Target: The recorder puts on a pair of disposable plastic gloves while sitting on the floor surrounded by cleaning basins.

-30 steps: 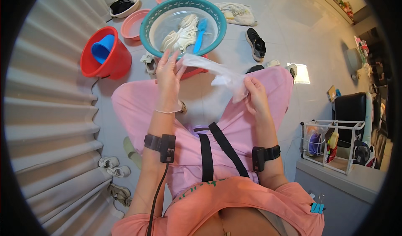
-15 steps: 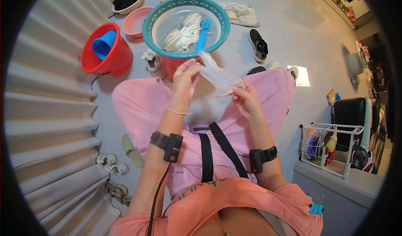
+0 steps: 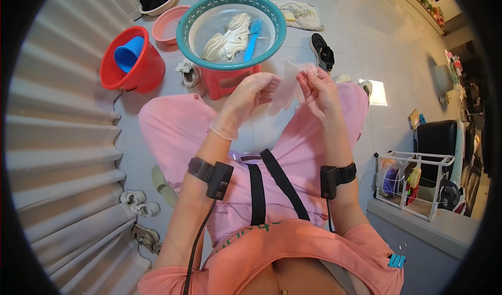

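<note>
— Two hands were up in front of the chest, over the pink-trousered lap. What were they doing?

— The left hand (image 3: 246,99) already wore a thin, see-through glove, cuff rolled at the wrist, and its fingers were curled shut on the edge of a second thin glove (image 3: 285,86). The right hand (image 3: 319,91) was bare, fingertips pinched closed on the other edge of that same glove, near its cuff.

— Why held that way?

— As I judged it, pulling from both sides kept the flimsy film stretched between the hands so its opening could be found. It hung in the air between them, just below the basin.

— And around them?

— Straight ahead a teal basin (image 3: 231,29) sat on a small red stool (image 3: 225,80), with pale shoes (image 3: 227,36) and a blue brush (image 3: 252,36) lying in the water. To the left stood a red bucket (image 3: 128,67) with a blue cup (image 3: 128,54) in it, close to the corrugated metal wall (image 3: 63,138). Pink bowls (image 3: 170,25) lay behind, and a black shoe (image 3: 321,52) lay on the tiled floor to the right.

— Anything in the way?

— Nothing stood between hands and basin. A wire rack (image 3: 413,182) was well apart, at the right.
</note>
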Action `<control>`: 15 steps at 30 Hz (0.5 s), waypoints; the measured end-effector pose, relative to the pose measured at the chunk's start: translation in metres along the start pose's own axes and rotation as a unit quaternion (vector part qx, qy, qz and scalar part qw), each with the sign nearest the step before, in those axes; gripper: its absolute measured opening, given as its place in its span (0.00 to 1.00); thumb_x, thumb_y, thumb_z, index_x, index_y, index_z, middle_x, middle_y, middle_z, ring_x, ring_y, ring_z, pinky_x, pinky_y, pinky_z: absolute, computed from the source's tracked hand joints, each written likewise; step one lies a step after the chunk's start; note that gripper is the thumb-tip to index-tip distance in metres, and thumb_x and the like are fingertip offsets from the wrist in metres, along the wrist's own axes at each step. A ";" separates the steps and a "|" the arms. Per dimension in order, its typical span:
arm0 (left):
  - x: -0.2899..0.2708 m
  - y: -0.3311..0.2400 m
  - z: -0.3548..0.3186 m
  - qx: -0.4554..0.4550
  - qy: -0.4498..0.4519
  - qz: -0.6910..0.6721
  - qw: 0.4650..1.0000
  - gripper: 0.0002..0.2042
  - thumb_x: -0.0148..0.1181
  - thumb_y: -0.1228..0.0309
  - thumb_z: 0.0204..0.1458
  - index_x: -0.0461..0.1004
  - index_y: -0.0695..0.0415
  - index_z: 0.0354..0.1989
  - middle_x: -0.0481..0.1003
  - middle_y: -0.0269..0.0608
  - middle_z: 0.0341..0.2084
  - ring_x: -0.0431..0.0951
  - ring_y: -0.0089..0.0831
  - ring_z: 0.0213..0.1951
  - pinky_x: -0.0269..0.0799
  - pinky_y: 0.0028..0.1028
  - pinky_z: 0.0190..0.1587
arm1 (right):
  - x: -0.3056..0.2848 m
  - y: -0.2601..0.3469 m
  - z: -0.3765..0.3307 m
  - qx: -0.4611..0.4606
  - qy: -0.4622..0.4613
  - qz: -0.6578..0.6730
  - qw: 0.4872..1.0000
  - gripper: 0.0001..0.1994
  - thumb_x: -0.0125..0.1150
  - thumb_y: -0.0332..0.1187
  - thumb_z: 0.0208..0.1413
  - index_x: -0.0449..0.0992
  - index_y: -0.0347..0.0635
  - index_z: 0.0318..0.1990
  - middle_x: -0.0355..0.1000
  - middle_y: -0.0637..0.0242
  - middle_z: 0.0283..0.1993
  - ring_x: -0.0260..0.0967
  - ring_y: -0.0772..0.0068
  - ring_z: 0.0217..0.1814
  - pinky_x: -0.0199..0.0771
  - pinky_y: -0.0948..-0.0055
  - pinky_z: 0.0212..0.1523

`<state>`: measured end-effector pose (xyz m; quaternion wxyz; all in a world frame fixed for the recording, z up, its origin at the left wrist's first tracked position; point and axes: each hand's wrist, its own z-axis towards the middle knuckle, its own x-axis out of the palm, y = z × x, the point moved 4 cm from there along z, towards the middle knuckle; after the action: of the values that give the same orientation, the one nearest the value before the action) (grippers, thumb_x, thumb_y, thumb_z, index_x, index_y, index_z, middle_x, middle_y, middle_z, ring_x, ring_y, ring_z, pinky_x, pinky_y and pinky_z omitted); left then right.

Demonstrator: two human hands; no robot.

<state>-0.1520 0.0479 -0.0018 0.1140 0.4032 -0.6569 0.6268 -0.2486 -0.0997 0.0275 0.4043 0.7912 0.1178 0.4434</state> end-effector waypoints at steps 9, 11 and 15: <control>0.014 -0.018 -0.009 0.072 -0.083 0.084 0.990 0.14 0.56 0.73 0.58 0.71 0.61 0.52 0.77 0.37 0.38 0.78 0.24 0.38 0.75 0.25 0.40 | 0.007 0.003 0.008 -0.021 0.021 -0.124 0.992 0.12 0.59 0.34 0.62 0.72 0.33 0.44 0.76 0.61 0.36 0.77 0.70 0.42 0.80 0.78 0.40; 0.010 -0.020 -0.012 0.064 -0.075 0.001 0.995 0.14 0.55 0.73 0.59 0.71 0.62 0.52 0.77 0.37 0.38 0.78 0.24 0.37 0.75 0.24 0.39 | 0.010 -0.001 0.006 -0.033 0.071 -0.165 0.983 0.16 0.60 0.37 0.60 0.71 0.34 0.49 0.75 0.65 0.38 0.76 0.74 0.40 0.78 0.76 0.42; 0.009 -0.018 -0.014 0.077 -0.100 -0.050 0.991 0.10 0.52 0.71 0.61 0.72 0.60 0.47 0.77 0.35 0.34 0.77 0.22 0.33 0.74 0.22 0.36 | 0.011 -0.029 -0.009 0.044 0.148 -0.169 0.973 0.19 0.63 0.34 0.58 0.69 0.37 0.55 0.74 0.68 0.43 0.73 0.78 0.38 0.77 0.76 0.41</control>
<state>-0.1510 0.0590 0.0200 0.0473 0.5040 -0.5939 0.6254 -0.2448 -0.0706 0.0154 0.4162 0.7028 0.3279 0.4748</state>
